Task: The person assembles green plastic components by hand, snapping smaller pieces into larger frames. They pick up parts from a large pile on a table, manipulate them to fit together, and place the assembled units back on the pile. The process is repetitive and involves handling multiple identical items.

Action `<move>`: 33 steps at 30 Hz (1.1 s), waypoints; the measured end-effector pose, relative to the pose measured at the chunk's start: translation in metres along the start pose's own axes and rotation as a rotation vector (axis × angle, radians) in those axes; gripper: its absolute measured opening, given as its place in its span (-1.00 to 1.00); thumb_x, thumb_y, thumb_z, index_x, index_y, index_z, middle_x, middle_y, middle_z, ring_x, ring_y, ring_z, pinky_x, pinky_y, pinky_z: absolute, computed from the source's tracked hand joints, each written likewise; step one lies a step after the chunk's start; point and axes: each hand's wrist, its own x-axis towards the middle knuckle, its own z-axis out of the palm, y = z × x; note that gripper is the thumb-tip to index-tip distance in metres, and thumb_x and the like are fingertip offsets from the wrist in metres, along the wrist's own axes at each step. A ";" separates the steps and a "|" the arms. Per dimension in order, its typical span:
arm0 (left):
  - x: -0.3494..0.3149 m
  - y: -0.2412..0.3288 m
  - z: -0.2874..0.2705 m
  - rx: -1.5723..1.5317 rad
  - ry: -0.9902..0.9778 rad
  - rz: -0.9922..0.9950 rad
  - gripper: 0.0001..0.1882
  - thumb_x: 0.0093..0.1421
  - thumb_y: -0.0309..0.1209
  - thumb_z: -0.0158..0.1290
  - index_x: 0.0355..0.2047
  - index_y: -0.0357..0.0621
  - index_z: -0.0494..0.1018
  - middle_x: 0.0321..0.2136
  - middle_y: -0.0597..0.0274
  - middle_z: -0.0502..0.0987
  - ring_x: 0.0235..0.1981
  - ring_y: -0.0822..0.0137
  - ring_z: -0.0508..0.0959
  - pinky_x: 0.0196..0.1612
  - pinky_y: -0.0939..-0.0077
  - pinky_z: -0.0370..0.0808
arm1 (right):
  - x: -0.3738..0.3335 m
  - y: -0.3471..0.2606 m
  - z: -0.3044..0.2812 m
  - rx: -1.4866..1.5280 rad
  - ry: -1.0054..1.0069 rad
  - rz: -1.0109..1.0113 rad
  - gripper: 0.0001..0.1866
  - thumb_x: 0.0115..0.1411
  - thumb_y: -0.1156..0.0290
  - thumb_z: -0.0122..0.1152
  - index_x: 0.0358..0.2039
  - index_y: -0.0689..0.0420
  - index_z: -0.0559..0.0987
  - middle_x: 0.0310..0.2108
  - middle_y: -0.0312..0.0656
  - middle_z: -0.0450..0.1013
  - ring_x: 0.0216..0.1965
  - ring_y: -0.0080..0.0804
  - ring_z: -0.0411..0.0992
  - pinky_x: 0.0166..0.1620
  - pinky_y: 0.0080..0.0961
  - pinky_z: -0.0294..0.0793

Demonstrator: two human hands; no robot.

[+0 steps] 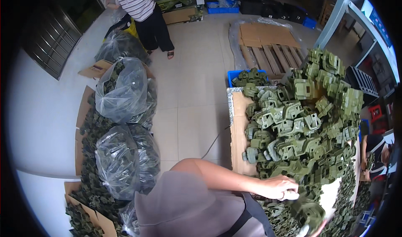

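Observation:
My left hand (283, 188) reaches over the near side of a heap of olive-green moulded plastic parts (289, 124), its fingers closed and white coverings on some fingertips. Whatever they grip is blurred and hidden. Just below it, a curved olive-green plastic vehicle-body part (310, 215) is held by my right hand (321, 228). Only a few fingers of that hand show at the part's lower right edge. Smaller green pieces (274, 216) lie under and around both hands.
Cardboard (240, 128) lines the table's left edge. A blue crate (230, 79) of green parts stands beyond. Clear bags of parts (119, 161) and dark green pieces line the left wall. A person (142, 15) stands far left; another person (374, 153) is at right. A wooden pallet (268, 61) lies behind.

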 end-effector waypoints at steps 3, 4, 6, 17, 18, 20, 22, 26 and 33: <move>0.025 0.025 -0.003 -1.057 -0.389 -0.655 -0.51 0.14 -0.24 0.03 0.05 -0.06 0.19 -0.15 0.08 0.42 -0.17 0.28 0.47 -0.22 0.38 0.49 | -0.005 -0.004 0.016 -0.039 -0.234 -0.093 -0.40 0.15 0.09 0.08 0.05 0.30 0.33 -0.02 0.15 0.32 0.03 0.03 0.27 0.07 -0.20 0.25; 0.031 0.021 0.005 -1.138 -0.299 -0.637 -0.42 0.12 -0.22 0.05 0.10 -0.03 0.12 -0.08 0.10 0.37 -0.10 0.31 0.42 -0.17 0.39 0.47 | -0.007 -0.001 0.024 -0.052 -0.366 -0.068 -0.39 0.14 0.09 0.08 0.05 0.30 0.32 -0.01 0.14 0.31 0.04 0.03 0.26 0.07 -0.20 0.25; 0.040 -0.011 0.033 -1.244 -0.048 -0.493 -0.26 0.08 -0.19 0.12 0.18 0.02 -0.01 -0.03 0.18 0.31 -0.02 0.37 0.33 -0.11 0.38 0.42 | -0.010 0.001 0.035 -0.071 -0.467 -0.058 -0.38 0.14 0.08 0.09 0.06 0.29 0.31 0.01 0.14 0.29 0.05 0.01 0.25 0.08 -0.20 0.23; 0.009 0.001 0.049 -0.325 0.108 0.010 0.33 -0.26 -0.61 0.23 0.26 0.17 -0.57 -0.01 -0.04 0.29 -0.44 0.18 0.49 -0.36 0.40 0.42 | -0.008 0.025 0.030 -0.153 -0.395 -0.011 -0.30 0.09 0.04 0.09 0.13 0.23 0.22 0.10 0.10 0.18 0.13 -0.05 0.15 0.14 -0.21 0.13; 0.007 0.002 0.049 -0.318 0.052 -0.013 0.35 -0.29 -0.61 0.24 0.25 0.18 -0.58 0.06 -0.05 0.23 -0.37 0.13 0.50 -0.31 0.37 0.43 | -0.008 0.027 0.029 -0.160 -0.393 -0.017 -0.29 0.09 0.04 0.09 0.14 0.22 0.22 0.11 0.10 0.16 0.14 -0.05 0.14 0.15 -0.21 0.12; 0.005 0.009 0.035 -0.355 -0.167 -0.135 0.39 -0.32 -0.61 0.27 0.24 0.20 -0.60 0.17 -0.07 0.11 -0.23 0.04 0.51 -0.20 0.33 0.44 | -0.010 0.029 0.024 -0.181 -0.373 -0.023 -0.28 0.08 0.03 0.09 0.15 0.21 0.20 0.13 0.09 0.14 0.15 -0.06 0.12 0.16 -0.21 0.11; -0.001 -0.008 0.049 -0.380 -0.219 0.017 0.44 -0.37 -0.56 0.32 0.24 0.21 -0.61 0.22 -0.04 0.03 -0.08 0.02 0.44 -0.11 0.29 0.42 | -0.012 0.031 0.018 -0.187 -0.363 -0.031 -0.26 0.07 0.02 0.09 0.16 0.20 0.19 0.14 0.08 0.12 0.17 -0.07 0.10 0.17 -0.21 0.09; 0.000 -0.019 0.025 -0.676 -0.174 -0.068 0.17 -0.20 -0.37 0.20 0.23 0.06 -0.44 0.16 -0.04 0.09 -0.06 0.04 0.43 -0.06 0.27 0.39 | -0.017 0.049 -0.019 -0.253 -0.239 0.068 -0.23 0.06 0.01 0.09 0.19 0.18 0.16 0.18 0.07 0.08 0.19 -0.10 0.07 0.19 -0.21 0.06; -0.025 -0.025 -0.059 -1.425 -0.078 -0.574 -0.26 0.19 0.03 -0.13 0.18 -0.27 -0.02 -0.01 -0.05 0.32 -0.02 0.05 0.39 0.08 0.19 0.32 | -0.045 0.098 -0.001 -0.170 -0.392 0.461 -0.11 -0.01 0.08 0.16 0.26 0.09 -0.01 0.27 -0.01 -0.07 0.29 -0.16 -0.09 0.25 -0.30 -0.06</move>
